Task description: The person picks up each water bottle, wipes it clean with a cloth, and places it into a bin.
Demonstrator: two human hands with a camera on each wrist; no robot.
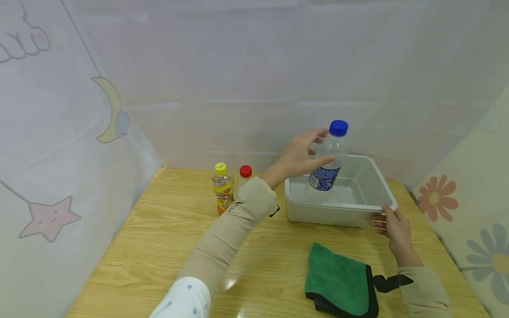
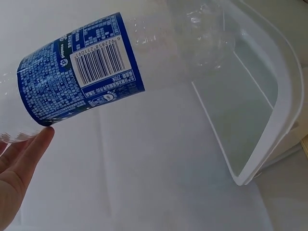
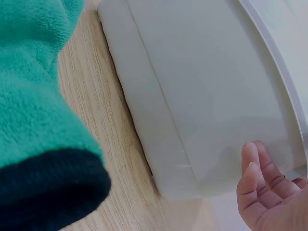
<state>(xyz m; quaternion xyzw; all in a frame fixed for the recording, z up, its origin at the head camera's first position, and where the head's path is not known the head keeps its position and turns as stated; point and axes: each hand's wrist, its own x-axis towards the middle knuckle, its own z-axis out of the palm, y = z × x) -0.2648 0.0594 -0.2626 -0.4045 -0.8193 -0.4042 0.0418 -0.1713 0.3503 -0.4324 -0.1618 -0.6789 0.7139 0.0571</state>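
My left hand [image 1: 298, 157] holds a clear plastic bottle [image 1: 325, 176] with a blue cap and a blue label, thumb on the near side and fingers behind. The bottle leans, its lower end inside the white bin [image 1: 330, 206]. In the left wrist view, the label's barcode faces the camera and fingers [image 2: 29, 159] touch the bottle near the label's edge. At the bin's near right corner, my right hand [image 1: 397, 229] grips the rim, thumb on top and the other fingers against the outer wall. Those curled fingers [image 3: 250, 187] also show in the right wrist view.
Left of the bin stand a yellow-capped drink bottle [image 1: 223, 190] and a red-capped bottle [image 1: 245, 171], partly hidden by my left forearm. A green cloth [image 1: 338, 278] with black edging lies on the wooden table [image 1: 159, 247] in front of the bin. Pale printed curtains surround the table.
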